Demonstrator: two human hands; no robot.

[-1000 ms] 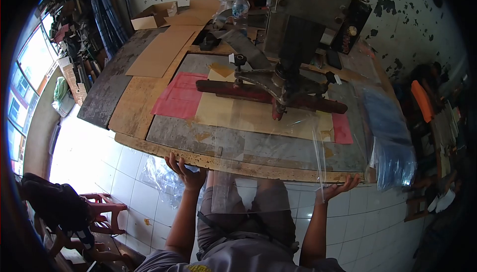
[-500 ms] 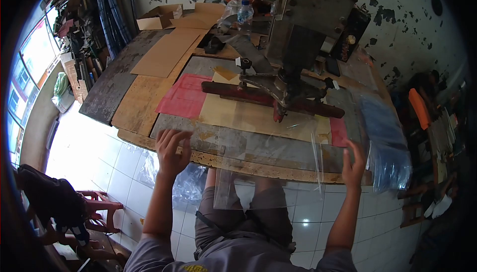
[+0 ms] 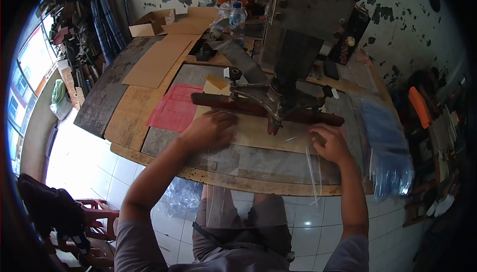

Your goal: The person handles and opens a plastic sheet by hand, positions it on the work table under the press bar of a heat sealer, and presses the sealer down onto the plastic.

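Observation:
A clear plastic sheet (image 3: 258, 172) lies under the press bar (image 3: 268, 109) and hangs over the table's front edge. Beneath it are a yellowish sheet (image 3: 288, 141) and a pink sheet (image 3: 174, 107) on the grey plate. My left hand (image 3: 211, 130) rests over the left part of the plastic, just in front of the bar, its fingers blurred and what they hold unclear. Near the plastic's right edge, my right hand (image 3: 328, 141) has its fingers apart and curved, with nothing visible in them.
The metal press column (image 3: 298, 48) rises behind the bar. Cardboard (image 3: 156, 60) and a water bottle (image 3: 237, 21) are at the back left. Stacked bluish plastic sheets (image 3: 390, 152) lie at the right edge. A red stool (image 3: 97, 215) stands lower left; another person (image 3: 430, 78) is partly visible far right.
Both hands have left the table's front edge, risen, and moved inward over the plate, the left one to the bar's left half and the right one beside the plastic's right edge.

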